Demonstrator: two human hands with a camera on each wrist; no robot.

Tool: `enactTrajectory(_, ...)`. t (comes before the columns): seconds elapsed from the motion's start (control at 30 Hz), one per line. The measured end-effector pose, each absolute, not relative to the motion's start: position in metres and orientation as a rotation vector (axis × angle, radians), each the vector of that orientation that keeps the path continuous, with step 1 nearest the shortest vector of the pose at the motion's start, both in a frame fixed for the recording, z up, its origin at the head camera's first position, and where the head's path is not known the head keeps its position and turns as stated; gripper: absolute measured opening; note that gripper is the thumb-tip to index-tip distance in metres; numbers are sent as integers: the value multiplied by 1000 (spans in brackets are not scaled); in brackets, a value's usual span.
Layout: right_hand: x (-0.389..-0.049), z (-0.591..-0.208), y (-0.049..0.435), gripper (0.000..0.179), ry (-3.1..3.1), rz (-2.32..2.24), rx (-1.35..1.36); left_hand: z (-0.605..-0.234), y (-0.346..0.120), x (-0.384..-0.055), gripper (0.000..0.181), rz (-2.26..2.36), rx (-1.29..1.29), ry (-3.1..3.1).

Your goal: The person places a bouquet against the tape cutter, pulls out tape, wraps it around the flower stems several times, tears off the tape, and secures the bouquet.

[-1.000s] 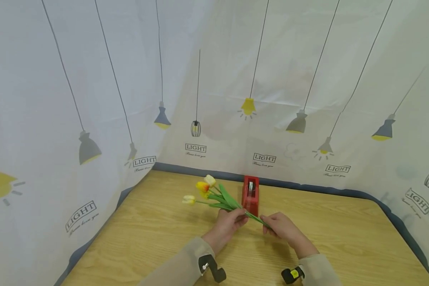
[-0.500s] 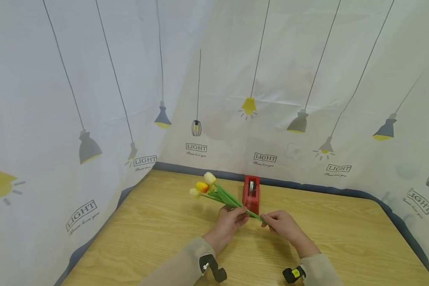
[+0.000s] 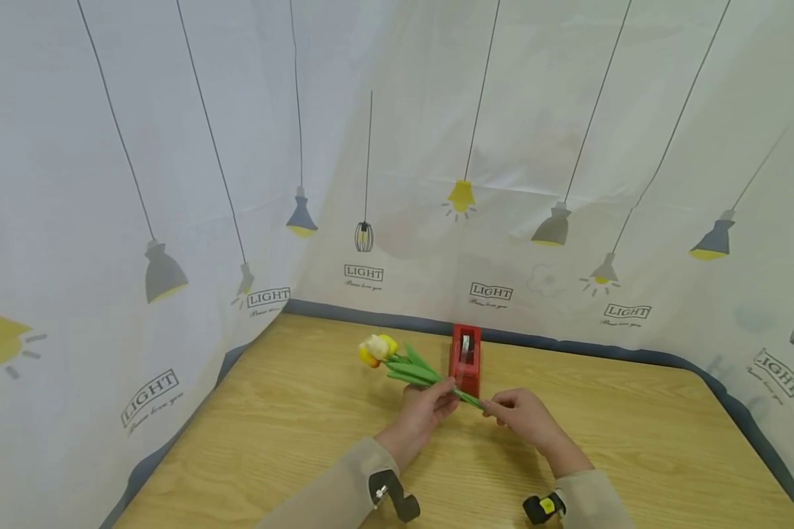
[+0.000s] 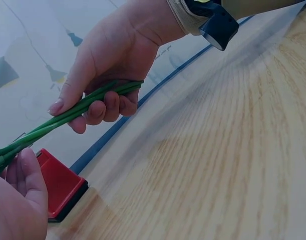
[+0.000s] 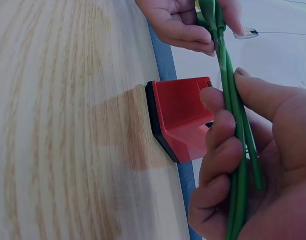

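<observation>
A small bunch of tulips (image 3: 415, 369) with yellow, white and orange heads slants above the table, heads to the left. My left hand (image 3: 425, 405) pinches the stems just below the leaves. Farther down, my right hand (image 3: 517, 413) grips the stem ends between thumb and curled fingers. In the right wrist view the green stems (image 5: 235, 130) run across that palm, one ending apart from the others. A bit of clear tape seems to lie on the stems near my left fingers. Right behind the hands stands a red tape dispenser (image 3: 465, 360).
The wooden table (image 3: 291, 441) carries the dispenser near its back edge. A white curtain (image 3: 423, 250) printed with hanging lamps encloses the table at the back and sides, its dark blue hem (image 3: 569, 345) along the edge.
The tulip heads have turned about the stems and drawn closer together, the white one now in front. My right fingers have shifted slightly along the stem ends; the left hand stays in place.
</observation>
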State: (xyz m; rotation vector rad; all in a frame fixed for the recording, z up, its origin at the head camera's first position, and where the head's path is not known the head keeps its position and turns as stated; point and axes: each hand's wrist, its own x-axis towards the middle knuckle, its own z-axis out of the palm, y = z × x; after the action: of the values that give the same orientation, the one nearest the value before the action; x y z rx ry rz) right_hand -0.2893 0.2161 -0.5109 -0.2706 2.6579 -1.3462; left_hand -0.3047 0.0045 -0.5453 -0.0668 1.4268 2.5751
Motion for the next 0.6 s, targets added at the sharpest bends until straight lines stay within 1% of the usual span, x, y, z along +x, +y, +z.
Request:
enactTrajectory(0.23, -291, -514, 216, 25, 2674, -1333, -235, -544, 4, -304, 4, 2572, -91, 1429)
enactTrajectory(0.37, -291, -514, 216, 28, 2654, -1329, -223, -545, 3, -305, 5, 2568, -98, 1429)
enactTrajectory(0.5, -289, -512, 218, 41, 2584, -1316, -226, -545, 3, -306, 11, 2545, -75, 1451)
enactTrajectory(0.6, -288, -511, 220, 58, 2506, -1311, -216, -546, 4, -305, 14, 2521, -41, 1474)
